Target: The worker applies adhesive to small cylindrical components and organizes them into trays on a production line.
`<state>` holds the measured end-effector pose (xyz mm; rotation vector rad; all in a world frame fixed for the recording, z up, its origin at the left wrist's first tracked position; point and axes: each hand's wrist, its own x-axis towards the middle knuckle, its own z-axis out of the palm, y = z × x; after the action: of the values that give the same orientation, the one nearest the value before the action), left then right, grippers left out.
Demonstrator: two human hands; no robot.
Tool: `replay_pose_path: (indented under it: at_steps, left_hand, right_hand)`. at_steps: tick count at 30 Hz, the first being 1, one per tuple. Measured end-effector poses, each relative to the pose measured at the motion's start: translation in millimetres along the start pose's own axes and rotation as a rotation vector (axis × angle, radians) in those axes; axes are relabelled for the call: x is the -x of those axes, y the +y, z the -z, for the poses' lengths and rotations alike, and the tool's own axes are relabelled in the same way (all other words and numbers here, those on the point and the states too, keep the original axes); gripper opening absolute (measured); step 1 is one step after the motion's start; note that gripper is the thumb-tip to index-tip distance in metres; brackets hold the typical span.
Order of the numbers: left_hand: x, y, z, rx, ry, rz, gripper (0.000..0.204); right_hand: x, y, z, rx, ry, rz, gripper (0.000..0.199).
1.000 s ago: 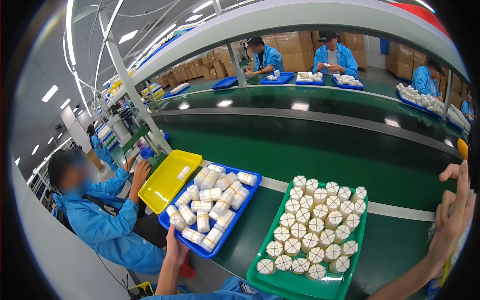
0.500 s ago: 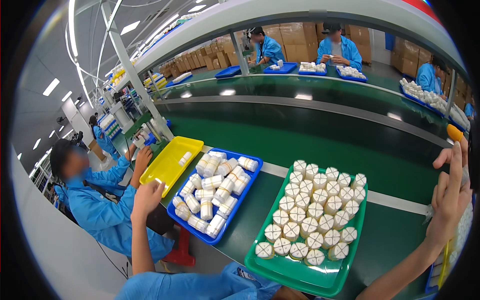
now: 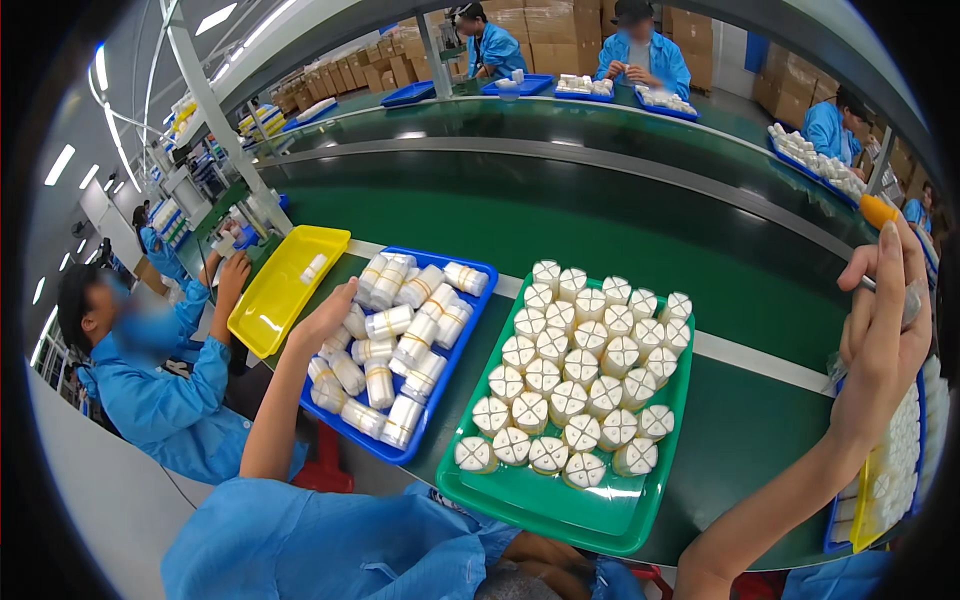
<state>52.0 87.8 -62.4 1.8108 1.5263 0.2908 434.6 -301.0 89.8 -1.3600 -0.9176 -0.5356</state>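
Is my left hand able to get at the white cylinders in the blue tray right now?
Very likely yes: your left hand is at the left side of the blue tray, beside the nearest white cylinders, and no cover shows over them.

Yellow bands (image 3: 378, 371) stripe white cylinders (image 3: 389, 322) in the blue tray (image 3: 456, 352).

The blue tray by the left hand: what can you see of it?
The blue tray is a shallow rectangle with a raised rim, seemingly glossy plastic. It holds a jumble of white cylinders, mostly on their sides, several banded in yellow. It sits slantwise in view on the dark green surface, between the yellow tray and the green tray. The left hand is at its left edge; contact is unclear.
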Motion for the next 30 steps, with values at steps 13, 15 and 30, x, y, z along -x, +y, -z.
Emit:
replay_pose_path:
  at_steps: [13, 15, 30]
  left_hand:
    - [-14.6, 54.3, 2.8, -0.087, -0.03, -0.288, 0.061]
    - [-16.6, 76.5, -2.0, -0.164, -0.077, -0.222, 0.062]
    - [130.7, 68.6, -37.4, 0.329, 0.585, -0.975, 0.046]
  right_hand:
    - [3.1, -0.3, -20.3, 0.101, -0.039, 0.004, 0.035]
    - [3.7, -4.7, -26.9, 0.073, -0.077, 0.012, 0.031]
    - [16.3, -42.1, -43.2, -0.352, -0.872, -0.156, 0.025]
